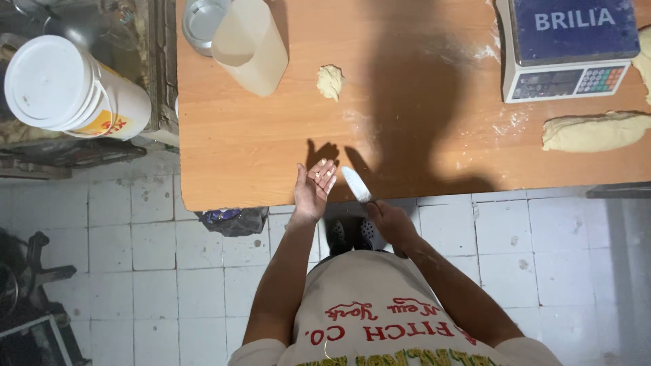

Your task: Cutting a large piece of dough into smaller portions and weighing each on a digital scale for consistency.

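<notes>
Left hand (pixel 314 186) open, palm up, at wooden table (pixel 258 149) edge; right hand (pixel 388 220) gripping knife (pixel 356 184) just beside; dough lump (pixel 330 81) well apart.

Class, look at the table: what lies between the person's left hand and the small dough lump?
Nothing but bare wood: in the head view, only table separates the left hand from the dough lump.

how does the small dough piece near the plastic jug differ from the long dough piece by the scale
The small dough piece is a compact, rough lump; the long dough piece is a stretched, smoother log and far bigger. The small one sits alone mid-table; the long one lies under the scale. Both are pale and rest on the wooden table.
</notes>
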